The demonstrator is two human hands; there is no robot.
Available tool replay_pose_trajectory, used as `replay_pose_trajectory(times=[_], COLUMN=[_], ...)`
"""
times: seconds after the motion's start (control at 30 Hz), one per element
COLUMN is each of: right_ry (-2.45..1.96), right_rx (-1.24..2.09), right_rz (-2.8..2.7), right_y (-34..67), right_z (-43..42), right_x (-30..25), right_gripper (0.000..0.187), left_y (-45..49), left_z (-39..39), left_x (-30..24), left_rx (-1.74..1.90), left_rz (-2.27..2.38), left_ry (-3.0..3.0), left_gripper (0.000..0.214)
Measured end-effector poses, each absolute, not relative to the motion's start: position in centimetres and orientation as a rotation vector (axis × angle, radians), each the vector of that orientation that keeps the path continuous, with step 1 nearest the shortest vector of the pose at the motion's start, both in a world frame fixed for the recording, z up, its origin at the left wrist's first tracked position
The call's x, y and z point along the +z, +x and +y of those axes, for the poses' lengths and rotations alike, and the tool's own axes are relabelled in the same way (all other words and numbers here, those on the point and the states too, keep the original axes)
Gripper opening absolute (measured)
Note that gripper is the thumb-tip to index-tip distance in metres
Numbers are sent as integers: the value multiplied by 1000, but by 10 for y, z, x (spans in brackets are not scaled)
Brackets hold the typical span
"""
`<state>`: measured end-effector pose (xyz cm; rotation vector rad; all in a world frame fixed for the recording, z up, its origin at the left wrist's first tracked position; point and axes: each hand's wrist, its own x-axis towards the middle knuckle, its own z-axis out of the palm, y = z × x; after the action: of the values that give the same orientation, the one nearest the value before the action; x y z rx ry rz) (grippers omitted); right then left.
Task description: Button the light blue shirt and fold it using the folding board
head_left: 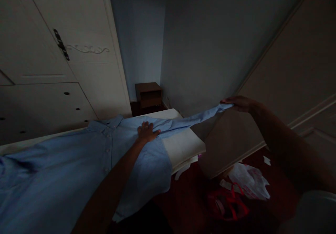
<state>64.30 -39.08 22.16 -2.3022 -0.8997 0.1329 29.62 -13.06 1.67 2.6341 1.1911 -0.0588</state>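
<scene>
A light blue button-up shirt (78,157) lies front side up across a white padded surface (181,144), its collar toward the far edge. My left hand (147,132) rests on the shirt near the shoulder, fingers spread and pressing on the cloth; a ring shows on one finger. Out to the right, my right hand (238,103) grips the cuff end of one sleeve. Between the two hands the sleeve is stretched out and lifted past the edge of the surface. The other sleeve, at the far left, is only partly in view.
White cabinets (86,69) stand behind the surface at the left. A small brown nightstand (149,94) sits in the corner. On the dark red floor at the right are a white plastic bag (249,179) and a red bag (228,206). A large pale panel (236,136) leans along the right.
</scene>
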Motion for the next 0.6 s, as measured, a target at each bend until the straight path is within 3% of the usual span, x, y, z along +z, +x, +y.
replay_pose_trajectory(times=[0.2,0.3,0.47,0.6], right_ry=[-2200,-2332,-2434,-2501], right_rx=[651,489,334,453], right_rz=[-709,-726,-869,-843], right_y=[633,636,645,651], right_z=[-424,-421,-411,-416], right_x=[232,225,213,210], right_gripper=[52,44,4,29], left_y=[294,294,294,294], left_z=[-131,-131,-132,-132], left_x=[9,7,5,5], left_rx=[6,27,52,36], left_rz=[1189,1199,1214,1220], left_ry=[2636,2643,2692,2688], left_gripper=[81,80,78,79])
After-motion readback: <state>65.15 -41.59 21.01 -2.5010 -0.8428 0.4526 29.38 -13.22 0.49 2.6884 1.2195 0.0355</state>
